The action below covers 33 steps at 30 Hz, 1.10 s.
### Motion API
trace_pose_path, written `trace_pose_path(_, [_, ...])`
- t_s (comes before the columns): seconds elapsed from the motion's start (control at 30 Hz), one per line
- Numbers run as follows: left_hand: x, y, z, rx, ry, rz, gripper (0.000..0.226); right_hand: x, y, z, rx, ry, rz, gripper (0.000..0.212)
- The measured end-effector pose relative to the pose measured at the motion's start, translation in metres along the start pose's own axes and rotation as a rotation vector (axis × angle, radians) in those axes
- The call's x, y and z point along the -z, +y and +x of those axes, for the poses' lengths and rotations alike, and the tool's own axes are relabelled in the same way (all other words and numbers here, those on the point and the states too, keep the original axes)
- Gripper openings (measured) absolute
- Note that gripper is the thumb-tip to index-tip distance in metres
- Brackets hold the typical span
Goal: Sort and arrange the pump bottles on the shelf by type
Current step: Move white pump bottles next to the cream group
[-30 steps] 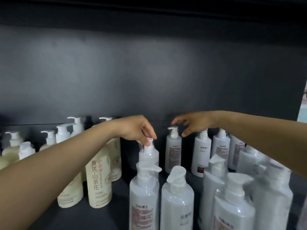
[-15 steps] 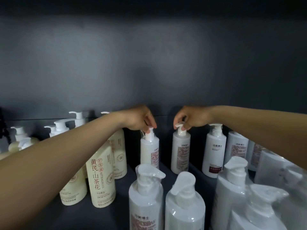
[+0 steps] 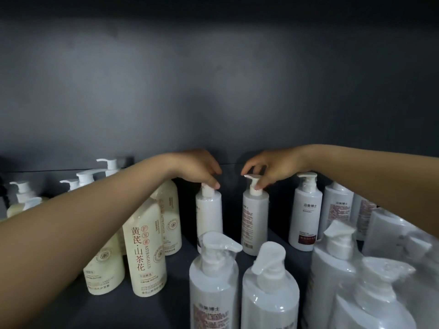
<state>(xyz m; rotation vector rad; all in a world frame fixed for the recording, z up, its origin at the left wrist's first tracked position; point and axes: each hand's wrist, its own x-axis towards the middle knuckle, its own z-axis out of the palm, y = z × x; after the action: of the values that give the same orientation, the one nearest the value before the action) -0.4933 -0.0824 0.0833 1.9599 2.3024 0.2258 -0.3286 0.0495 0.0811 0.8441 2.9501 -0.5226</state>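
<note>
white bottles wrapped in shiny clear plastic stand closest, low in the view: one front bottle [image 3: 213, 281] with a wide pump top, a second front bottle [image 3: 269, 288] just beside it on the right, and a blurry bunch of wrapped bottles [image 3: 361, 281] further right. all of them stand on the dark shelf [image 3: 175, 302].

on the left, a cream bottle [image 3: 145, 245] with brown writing stands upright. more cream bottles [image 3: 104, 271] stand beside and behind it, and their white pump tops poke up past the left arm.

farther back, two slim white bottles stand upright side by side with a dark gap between them. the left hand [image 3: 197, 168] reaches over the cream bottles. its fingers curl down and pinch the pump top of the left slim bottle [image 3: 209, 214]. the right hand [image 3: 273, 167] comes in from the right. its fingers are bent and pinch the pump neck of the right slim bottle [image 3: 255, 222], whose spout points left.

to the right of these, a labelled white bottle [image 3: 305, 217] with a dark red band stands near the back. more white bottles stand behind the right arm and are partly hidden.

behind everything is the flat dark back wall [image 3: 213, 91].
</note>
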Motion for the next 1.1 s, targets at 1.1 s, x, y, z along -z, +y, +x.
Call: trace_pose_path(1.1, [-0.005,-0.004,0.016,-0.035,0.129,0.188,0.026,-0.006,0.005,0.012,0.044,0.091,0.018,0.017])
